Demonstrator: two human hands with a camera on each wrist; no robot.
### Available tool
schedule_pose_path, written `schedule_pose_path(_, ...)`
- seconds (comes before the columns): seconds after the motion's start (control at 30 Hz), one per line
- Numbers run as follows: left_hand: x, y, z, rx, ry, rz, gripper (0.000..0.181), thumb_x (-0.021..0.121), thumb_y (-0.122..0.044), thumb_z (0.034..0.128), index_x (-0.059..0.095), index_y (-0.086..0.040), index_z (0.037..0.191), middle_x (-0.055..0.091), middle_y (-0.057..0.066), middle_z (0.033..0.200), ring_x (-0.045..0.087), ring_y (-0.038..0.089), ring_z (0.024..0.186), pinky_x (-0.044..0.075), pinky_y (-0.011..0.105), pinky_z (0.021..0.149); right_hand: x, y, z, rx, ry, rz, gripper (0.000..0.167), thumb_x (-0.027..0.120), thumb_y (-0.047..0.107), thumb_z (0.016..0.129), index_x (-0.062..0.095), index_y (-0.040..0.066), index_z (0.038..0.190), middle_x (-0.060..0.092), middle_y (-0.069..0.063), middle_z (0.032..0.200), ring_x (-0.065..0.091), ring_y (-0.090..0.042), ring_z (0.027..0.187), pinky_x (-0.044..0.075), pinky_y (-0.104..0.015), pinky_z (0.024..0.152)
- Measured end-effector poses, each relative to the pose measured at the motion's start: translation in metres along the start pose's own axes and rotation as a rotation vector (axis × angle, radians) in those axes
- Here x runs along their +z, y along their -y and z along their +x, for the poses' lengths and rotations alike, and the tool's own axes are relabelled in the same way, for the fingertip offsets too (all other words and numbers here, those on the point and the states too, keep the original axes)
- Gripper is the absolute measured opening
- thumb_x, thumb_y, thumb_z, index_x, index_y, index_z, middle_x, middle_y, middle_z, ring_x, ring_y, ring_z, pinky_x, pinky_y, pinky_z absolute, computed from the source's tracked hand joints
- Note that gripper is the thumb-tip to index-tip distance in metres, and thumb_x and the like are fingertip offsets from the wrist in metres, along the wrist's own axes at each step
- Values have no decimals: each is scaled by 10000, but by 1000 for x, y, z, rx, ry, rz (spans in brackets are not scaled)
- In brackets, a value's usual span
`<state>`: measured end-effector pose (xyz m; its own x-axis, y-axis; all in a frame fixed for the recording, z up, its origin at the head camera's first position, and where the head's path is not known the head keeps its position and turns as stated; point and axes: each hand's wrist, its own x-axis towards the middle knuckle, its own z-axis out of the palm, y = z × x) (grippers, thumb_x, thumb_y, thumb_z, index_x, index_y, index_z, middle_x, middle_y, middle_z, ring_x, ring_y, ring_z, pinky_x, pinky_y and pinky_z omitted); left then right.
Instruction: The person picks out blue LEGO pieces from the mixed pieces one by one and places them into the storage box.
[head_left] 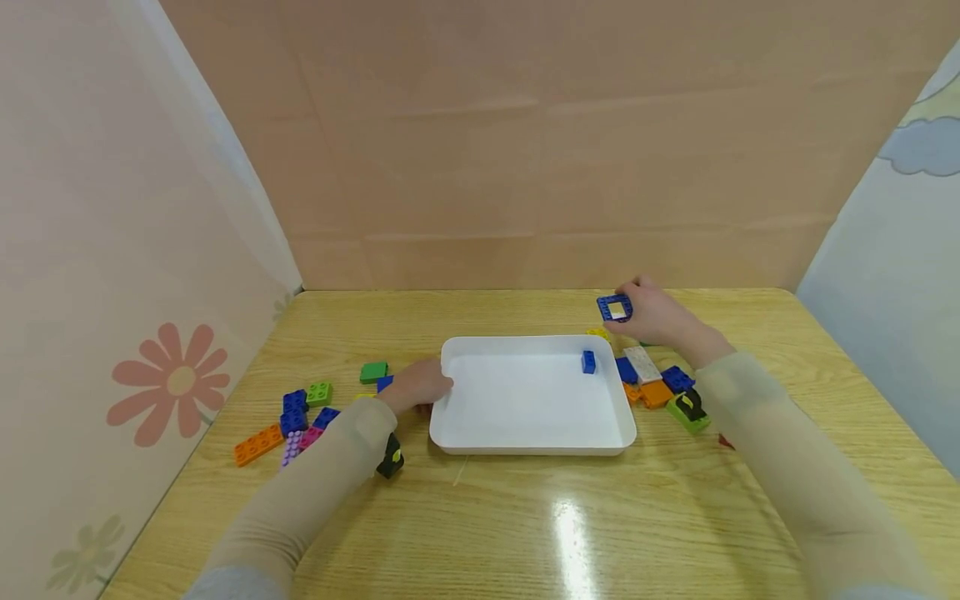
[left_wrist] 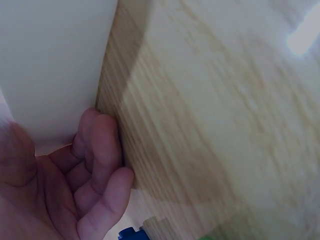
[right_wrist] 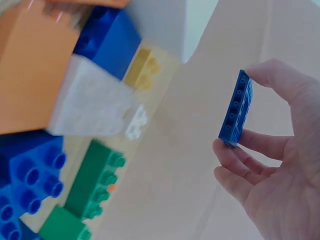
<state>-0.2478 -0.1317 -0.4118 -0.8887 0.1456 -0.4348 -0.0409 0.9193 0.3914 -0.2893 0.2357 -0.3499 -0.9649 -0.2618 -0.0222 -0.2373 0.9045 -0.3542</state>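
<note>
My left hand [head_left: 422, 383] grips the left wall of a white tray [head_left: 517, 404]. In the left wrist view its thumb [left_wrist: 15, 155] is at the rim and the curled fingers [left_wrist: 107, 145] are against the tray's outer side. A small blue brick [head_left: 588, 362] lies inside, near the tray's far right corner. Beyond that corner, above the table, my right hand [head_left: 660, 321] pinches a blue square frame-shaped building piece [head_left: 603, 308]. The right wrist view shows this piece [right_wrist: 232, 112] edge-on between thumb and fingers.
Right of the tray lie a white plate-like piece [head_left: 642, 365], an orange brick [head_left: 656, 394], blue bricks [head_left: 678, 379] and a lime piece [head_left: 688, 414]. On the left are a green brick [head_left: 373, 372], a lime brick [head_left: 318, 394], a long orange brick [head_left: 258, 445] and several others.
</note>
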Motion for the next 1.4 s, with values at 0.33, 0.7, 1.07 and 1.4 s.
schedule_pose_path(0.33,0,-1,2,-14,-5,38,268,492,-203,988,621,-15,846,632,100,654,598,193,517,476,273,467,0,29,-18,-167,19,-55,664,730,303,861,441,-51,1342,421,-236,1276,574,-359,975,518,-489,842)
schedule_pose_path(0.7,1,-1,3,-24,-12,29,240,499,-204,987,615,-5,915,626,101,676,597,199,526,478,275,472,10,52,-40,-268,96,-64,649,766,244,841,472,8,1369,441,-212,1309,573,-351,1030,517,-475,859)
schedule_pose_path(1.07,2,-2,2,-6,-14,44,263,487,-203,988,621,-17,859,626,93,652,584,187,511,465,269,465,33,49,-55,-342,227,-198,612,775,391,814,568,50,1279,547,-151,1193,582,-247,952,517,-453,846)
schedule_pose_path(1.4,2,1,3,8,-12,32,270,484,-199,987,622,-23,836,623,88,635,580,183,495,467,270,457,52,41,-58,-374,242,-298,541,793,385,793,611,63,1189,578,-74,1053,567,-221,893,491,-456,851)
